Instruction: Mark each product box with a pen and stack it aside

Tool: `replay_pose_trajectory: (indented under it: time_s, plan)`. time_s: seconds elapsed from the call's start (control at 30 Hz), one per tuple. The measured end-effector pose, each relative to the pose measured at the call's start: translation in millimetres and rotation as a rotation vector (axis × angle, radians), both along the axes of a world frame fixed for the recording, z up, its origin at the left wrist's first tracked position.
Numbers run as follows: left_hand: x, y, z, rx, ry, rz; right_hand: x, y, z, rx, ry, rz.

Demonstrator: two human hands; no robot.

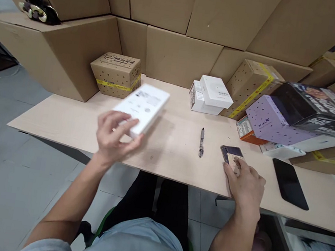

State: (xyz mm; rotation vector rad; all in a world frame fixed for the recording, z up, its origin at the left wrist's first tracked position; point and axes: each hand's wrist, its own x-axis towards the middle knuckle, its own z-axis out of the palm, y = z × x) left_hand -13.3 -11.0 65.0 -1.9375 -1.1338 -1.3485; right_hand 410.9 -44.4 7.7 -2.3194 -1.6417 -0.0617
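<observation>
My left hand [116,135] grips the near end of a white box [145,104] with small dark print, thumb on one side and fingers across the top. The box is tilted, raised off the table and slightly blurred. My right hand [245,183] is closed over a phone [231,151] near the table's front edge. The phone's far end shows a dark purplish rim and a beige patch; the rest is under my fingers. Between my hands a clear and black pen [201,143] lies on the table. A black phone [290,183] rests to the right of my right hand.
The light wooden table [177,143] ends close to my lap. A brown spotted carton [118,75] stands back left, with stacked white boxes [214,92] at the back. Several cartons, among them a purple box [278,123], pile up on the right. Cardboard panels [178,55] wall the back.
</observation>
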Motion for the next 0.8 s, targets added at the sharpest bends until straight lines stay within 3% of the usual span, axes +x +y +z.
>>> replay_pose_trajectory:
  time_s: [0.1, 0.23, 0.33, 0.4, 0.47, 0.53, 0.7, 0.8]
  plan:
    - [-46, 49, 24.5, -0.046, -0.118, 0.149, -4, -2, 2.1, -0.027, 0.026, -0.058]
    - [-104, 142, 56.9, -0.251, -0.181, 0.363, -11, -4, 7.8, -0.022, 0.067, -0.063]
    - [-134, 194, 66.8, -0.426, -0.207, 0.449, -15, -1, 15.1, 0.061, 0.095, -0.045]
    - [-139, 205, 64.3, -0.406, -0.182, 0.444, -17, 9, 23.9, 0.133, 0.099, 0.028]
    - [-127, 195, 56.3, -0.305, -0.18, 0.465, -21, 27, 36.1, 0.189, 0.103, 0.121]
    - [-96, 169, 44.4, -0.208, -0.12, 0.427, -26, 55, 49.8, 0.227, 0.119, 0.196]
    - [23, 88, 0.7, -0.255, 0.135, 0.04, -53, 140, 74.1, 0.179, 0.145, 0.215]
    - [75, 63, -28.1, -0.309, 0.297, -0.145, -71, 180, 73.7, 0.197, 0.13, 0.147]
